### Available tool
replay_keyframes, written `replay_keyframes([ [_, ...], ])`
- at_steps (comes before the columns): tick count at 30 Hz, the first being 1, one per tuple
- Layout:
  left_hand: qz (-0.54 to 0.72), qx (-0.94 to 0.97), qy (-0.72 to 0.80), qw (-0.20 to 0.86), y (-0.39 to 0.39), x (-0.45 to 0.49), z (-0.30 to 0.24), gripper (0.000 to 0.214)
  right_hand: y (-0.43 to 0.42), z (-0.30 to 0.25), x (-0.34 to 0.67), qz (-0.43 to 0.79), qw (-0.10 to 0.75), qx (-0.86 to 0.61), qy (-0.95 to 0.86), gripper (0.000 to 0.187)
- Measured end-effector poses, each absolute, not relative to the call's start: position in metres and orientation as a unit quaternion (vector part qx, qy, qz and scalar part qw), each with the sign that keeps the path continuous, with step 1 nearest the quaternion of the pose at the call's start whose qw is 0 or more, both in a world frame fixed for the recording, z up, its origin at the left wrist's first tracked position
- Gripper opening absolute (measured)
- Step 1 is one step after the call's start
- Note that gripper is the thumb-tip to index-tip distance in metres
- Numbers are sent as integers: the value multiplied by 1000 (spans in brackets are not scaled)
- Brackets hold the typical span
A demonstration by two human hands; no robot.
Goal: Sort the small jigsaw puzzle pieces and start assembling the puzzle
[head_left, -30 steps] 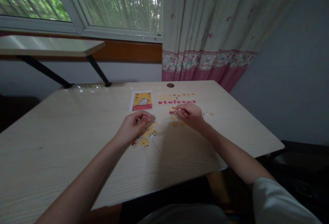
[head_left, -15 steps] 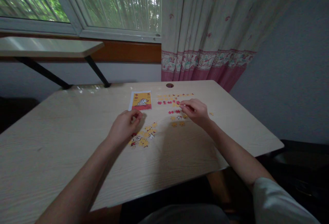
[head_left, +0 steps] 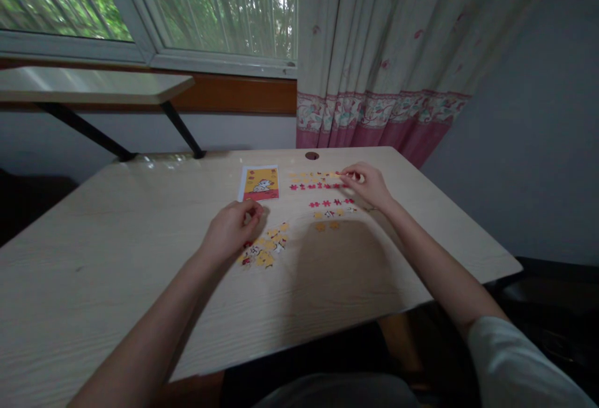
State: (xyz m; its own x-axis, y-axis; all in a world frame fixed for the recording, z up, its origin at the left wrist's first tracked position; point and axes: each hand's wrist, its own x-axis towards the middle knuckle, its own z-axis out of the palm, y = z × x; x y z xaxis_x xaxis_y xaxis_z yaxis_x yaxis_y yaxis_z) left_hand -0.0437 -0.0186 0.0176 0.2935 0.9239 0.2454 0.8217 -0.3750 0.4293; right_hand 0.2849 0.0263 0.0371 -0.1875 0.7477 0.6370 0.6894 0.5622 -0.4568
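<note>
My right hand reaches over the far rows of jigsaw pieces, thumb and fingertips pinched on what looks like a yellow puzzle piece. Just below its fingers runs a row of red pieces. Nearer to me lie a shorter red row and a few yellow and white pieces. My left hand is curled closed between the picture card and a loose pile of pieces; anything in its fingers is hidden. The card shows a white animal on yellow above red.
All of this lies on a pale wooden desk. A raised shelf on black legs stands at the back left. Behind are a round cable hole, a curtain and a window.
My right hand has moved away and slightly right, from the gap between the red rows to the top rows, uncovering more red pieces. My left hand stays nearly still.
</note>
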Motion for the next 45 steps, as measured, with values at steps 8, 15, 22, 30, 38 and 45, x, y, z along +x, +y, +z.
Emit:
replay_keyframes([
  [8, 242, 804, 531, 110, -16, -48, 15, 14, 88, 6, 306, 168, 271, -589, -742, 24],
  [15, 234, 798, 544, 112, -16, -47, 17, 15, 109, -7, 304, 172, 215, -590, -759, 19],
  [22, 231, 800, 544, 105, -16, -47, 15, 17, 112, -6, 308, 158, 183, -594, -767, 17],
  [30, 207, 835, 493, 128, -16, -46, 16, 19, 80, 15, 289, 83, 205, -587, -779, 18],
  [38, 171, 881, 424, 121, -22, -33, 13, 31, 1, 12, 221, 99, 162, -422, -886, 24],
  [45, 131, 887, 436, 75, -24, -26, 5, 27, -24, -3, 188, 80, 171, -378, -906, 28],
])
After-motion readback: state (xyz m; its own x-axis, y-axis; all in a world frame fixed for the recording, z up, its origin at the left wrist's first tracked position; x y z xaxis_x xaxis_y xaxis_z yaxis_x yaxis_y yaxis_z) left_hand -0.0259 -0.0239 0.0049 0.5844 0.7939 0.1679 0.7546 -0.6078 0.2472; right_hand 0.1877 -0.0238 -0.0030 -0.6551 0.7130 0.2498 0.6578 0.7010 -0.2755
